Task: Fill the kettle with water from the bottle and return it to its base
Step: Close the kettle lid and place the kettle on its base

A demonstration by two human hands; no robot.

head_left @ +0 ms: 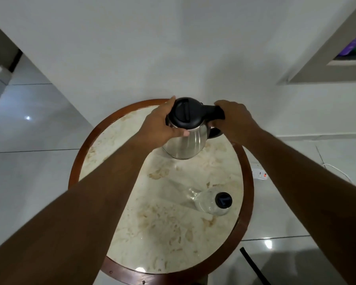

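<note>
A steel kettle (185,144) with a black lid (185,113) stands at the far side of a round marble-topped table (152,233). The lid is down. My left hand (162,124) wraps around the kettle's upper body just under the lid. My right hand (234,122) grips the black handle (212,111) on the kettle's right. A clear plastic bottle (210,203) with a black cap stands upright near the table's right edge, closer to me, untouched. The kettle's base is hidden under the kettle or out of sight.
The table has a brown wooden rim (248,182) and stands against a white wall. A white power strip (260,174) with a cable lies on the tiled floor to the right. A black strip (253,264) lies on the floor at lower right.
</note>
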